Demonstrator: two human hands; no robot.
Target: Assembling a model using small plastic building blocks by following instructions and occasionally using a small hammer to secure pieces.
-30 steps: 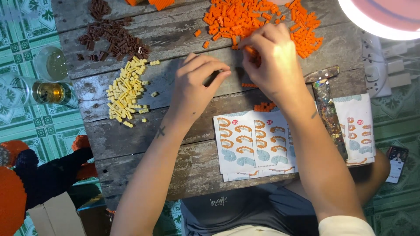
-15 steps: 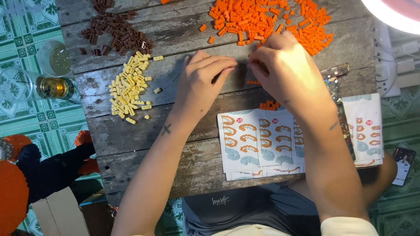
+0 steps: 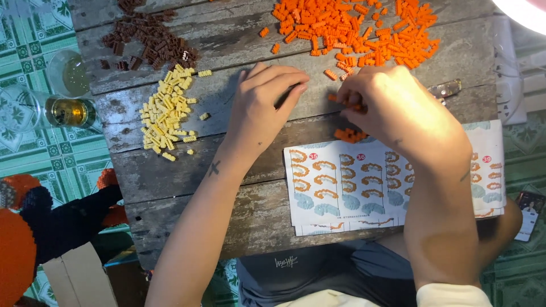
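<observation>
Two hands are working close together at the middle of a weathered wooden table (image 3: 170,176). The left hand (image 3: 264,105) is lying knuckles-up with its fingers curled and pressed together; what they are covering cannot be told. The right hand (image 3: 398,108) is pinching small orange bricks (image 3: 344,101) at its fingertips, just left of its knuckles. A small orange cluster (image 3: 351,135) is sitting on the near side of that pinch, touching the far edge of the instruction sheet (image 3: 341,193).

Doing this well probably means keeping the pinched pieces square to each other and pressing straight, with the left hand steadying.

Farther out, the big orange pile (image 3: 352,28) is spreading just beyond the right hand, near enough for a wrist to scatter loose bricks. A yellow pile (image 3: 165,111) is lying to the left, a brown pile (image 3: 151,37) beyond it. Glasses (image 3: 68,111) are standing off the table's left edge, well apart.
</observation>
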